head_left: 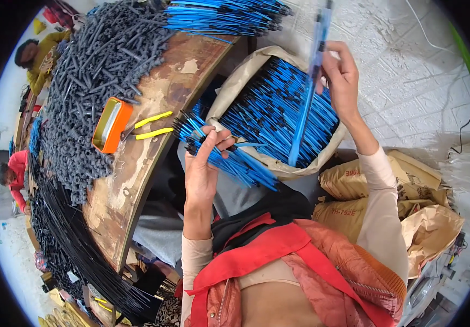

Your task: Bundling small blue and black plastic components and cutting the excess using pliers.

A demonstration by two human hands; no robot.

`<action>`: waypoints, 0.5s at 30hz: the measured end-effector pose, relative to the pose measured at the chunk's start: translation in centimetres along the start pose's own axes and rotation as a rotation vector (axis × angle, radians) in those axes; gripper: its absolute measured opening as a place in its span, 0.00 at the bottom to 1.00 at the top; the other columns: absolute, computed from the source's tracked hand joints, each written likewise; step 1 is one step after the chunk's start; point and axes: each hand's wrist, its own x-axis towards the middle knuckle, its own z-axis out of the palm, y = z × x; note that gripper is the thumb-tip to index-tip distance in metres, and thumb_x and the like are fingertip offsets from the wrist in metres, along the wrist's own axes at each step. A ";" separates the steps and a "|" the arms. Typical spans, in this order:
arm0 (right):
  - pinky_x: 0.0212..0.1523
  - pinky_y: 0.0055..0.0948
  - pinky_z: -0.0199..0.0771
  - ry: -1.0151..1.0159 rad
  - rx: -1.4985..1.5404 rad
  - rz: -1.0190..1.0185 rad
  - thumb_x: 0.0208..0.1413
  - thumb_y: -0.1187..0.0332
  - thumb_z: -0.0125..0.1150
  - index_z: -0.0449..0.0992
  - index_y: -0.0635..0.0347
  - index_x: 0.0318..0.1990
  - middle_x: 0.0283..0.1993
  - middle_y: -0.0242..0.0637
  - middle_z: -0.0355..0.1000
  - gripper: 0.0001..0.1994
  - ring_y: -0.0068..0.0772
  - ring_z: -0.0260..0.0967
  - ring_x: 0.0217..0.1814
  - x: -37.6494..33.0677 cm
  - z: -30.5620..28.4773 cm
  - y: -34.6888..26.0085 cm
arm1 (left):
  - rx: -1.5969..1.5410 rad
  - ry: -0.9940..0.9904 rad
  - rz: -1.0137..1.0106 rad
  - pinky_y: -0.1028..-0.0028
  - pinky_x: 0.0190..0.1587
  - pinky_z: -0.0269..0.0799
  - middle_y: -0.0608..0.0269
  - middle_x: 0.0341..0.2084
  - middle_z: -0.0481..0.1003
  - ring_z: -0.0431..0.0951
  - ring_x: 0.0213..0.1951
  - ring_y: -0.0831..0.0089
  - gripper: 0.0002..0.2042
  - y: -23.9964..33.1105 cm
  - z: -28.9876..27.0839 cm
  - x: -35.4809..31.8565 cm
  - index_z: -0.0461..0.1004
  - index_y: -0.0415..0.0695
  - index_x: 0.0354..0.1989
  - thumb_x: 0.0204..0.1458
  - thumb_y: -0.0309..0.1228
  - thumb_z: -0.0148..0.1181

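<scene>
My left hand [203, 158] is closed round a bundle of thin blue rods with black ends [248, 168], just off the table's edge. The bundle fans out on both sides of the fingers. Above the far right side of a pale sack [225, 95], my right hand [339, 73] is raised. Its fingers pinch a long blue rod [303, 120], held nearly upright and smeared by motion; whether it is a single rod I cannot tell. Many similar blue rods [265, 109] fill the open sack.
On the worn wooden table [153, 120] lie yellow-handled pliers [153, 125], an orange box [112, 125], a heap of grey plastic parts [98, 60], black strands [77, 234] and more blue rods [218, 16]. Brown paper sacks [349, 212] stand right. Two people [19, 171] are at far left.
</scene>
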 end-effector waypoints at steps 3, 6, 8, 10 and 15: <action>0.18 0.23 0.67 -0.478 0.547 0.602 0.67 0.63 0.46 0.65 0.58 0.43 0.22 0.34 0.68 0.08 0.24 0.66 0.17 -1.7 3.6 -2.9 | 0.012 -0.045 0.066 0.75 0.41 0.69 0.50 0.46 0.76 0.77 0.48 0.65 0.17 0.8 1.1 -1.0 0.68 0.41 0.52 0.58 0.35 0.59; 0.15 0.20 0.61 -0.655 0.862 0.966 0.67 0.59 0.47 0.66 0.56 0.42 0.19 0.30 0.63 0.10 0.19 0.59 0.13 -7.4 7.8 -2.0 | 0.096 -0.181 0.126 0.75 0.41 0.70 0.50 0.50 0.74 0.75 0.50 0.68 0.24 0.7 1.8 -0.9 0.62 0.39 0.61 0.58 0.35 0.58; 0.13 0.16 0.51 -0.745 1.148 1.178 0.68 0.60 0.46 0.66 0.56 0.43 0.18 0.26 0.58 0.10 0.14 0.50 0.12 -9.8 9.3 -0.7 | 0.117 -0.221 0.100 0.75 0.41 0.70 0.48 0.48 0.75 0.74 0.41 0.73 0.24 1.1 1.6 -1.0 0.63 0.35 0.60 0.57 0.33 0.59; 0.13 0.15 0.47 -0.724 1.199 1.201 0.68 0.60 0.46 0.66 0.56 0.43 0.18 0.24 0.55 0.10 0.12 0.46 0.12 -11.4 10.1 -0.4 | 0.134 -0.260 0.034 0.75 0.41 0.70 0.48 0.45 0.76 0.73 0.36 0.74 0.25 1.1 0.4 -0.8 0.63 0.36 0.59 0.56 0.33 0.61; 0.15 0.17 0.47 -0.726 0.804 0.890 0.68 0.62 0.45 0.71 0.60 0.44 0.20 0.25 0.59 0.12 0.14 0.46 0.13 -12.5 12.2 -0.8 | 0.005 -0.169 0.098 0.75 0.39 0.70 0.54 0.36 0.78 0.75 0.37 0.75 0.16 1.5 -0.3 -2.4 0.71 0.38 0.49 0.55 0.31 0.63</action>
